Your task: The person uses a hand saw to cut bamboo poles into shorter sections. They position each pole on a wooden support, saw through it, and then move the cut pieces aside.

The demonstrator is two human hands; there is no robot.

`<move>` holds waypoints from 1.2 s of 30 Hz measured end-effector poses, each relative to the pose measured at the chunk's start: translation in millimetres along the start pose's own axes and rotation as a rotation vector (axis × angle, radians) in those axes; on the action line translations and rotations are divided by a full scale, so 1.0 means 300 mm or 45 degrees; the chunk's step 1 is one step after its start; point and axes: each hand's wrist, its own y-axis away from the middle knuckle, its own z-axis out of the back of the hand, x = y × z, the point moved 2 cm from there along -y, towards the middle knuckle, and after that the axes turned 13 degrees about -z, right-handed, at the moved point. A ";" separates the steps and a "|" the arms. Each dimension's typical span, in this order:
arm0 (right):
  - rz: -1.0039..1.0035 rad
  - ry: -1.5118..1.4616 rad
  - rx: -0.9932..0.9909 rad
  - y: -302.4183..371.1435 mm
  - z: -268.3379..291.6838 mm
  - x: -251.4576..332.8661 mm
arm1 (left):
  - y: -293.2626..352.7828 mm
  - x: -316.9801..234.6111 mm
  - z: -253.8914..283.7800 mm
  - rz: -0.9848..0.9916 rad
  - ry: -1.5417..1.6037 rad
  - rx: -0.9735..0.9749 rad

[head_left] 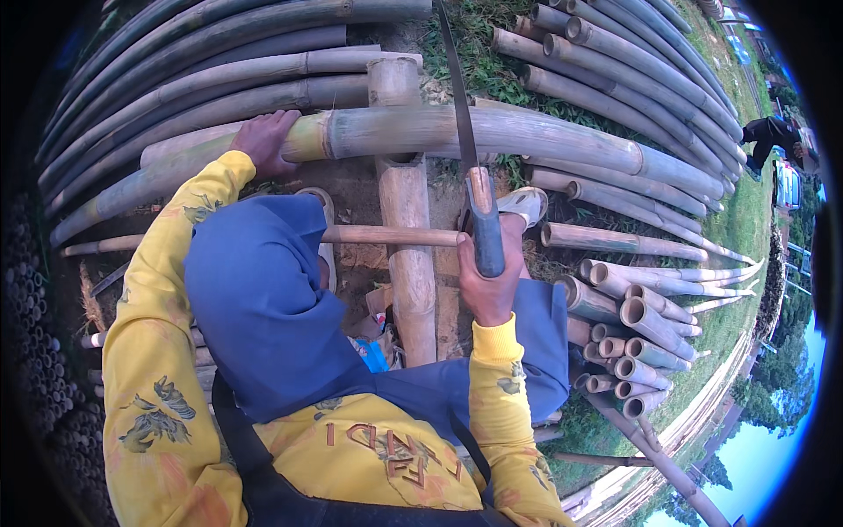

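A thick bamboo pole (395,133) lies crosswise in front of me, resting on an upright-running bamboo post (408,290). My left hand (266,142) is wrapped over the pole at left, beside a yellowish joint. In my right hand (490,285) is a hand saw (487,237), held by its dark grip. Its long, narrow, slightly curved blade points away from me and crosses over the pole. The blade's teeth are too small to make out. A thin stick (391,234) runs from my left knee to my right hand; whether the hand touches it I cannot tell.
Rows of long bamboo poles (202,48) lie at far left, more (650,79) at far right. Cut bamboo tubes (645,321) are stacked to my right. Blue packaging (371,353) lies between my legs. A person in dark clothes (773,136) is at the far right edge, near a car (788,184).
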 end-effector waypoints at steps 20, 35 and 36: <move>0.131 -0.103 0.059 -0.138 -0.077 -0.023 | -0.013 -0.012 0.002 -0.005 0.026 0.003; 0.021 0.060 -0.067 -0.012 -0.017 0.043 | -0.009 -0.006 -0.009 0.010 0.031 -0.015; -0.032 -0.006 -0.028 -0.047 -0.024 0.036 | -0.011 -0.003 -0.010 -0.002 0.033 -0.009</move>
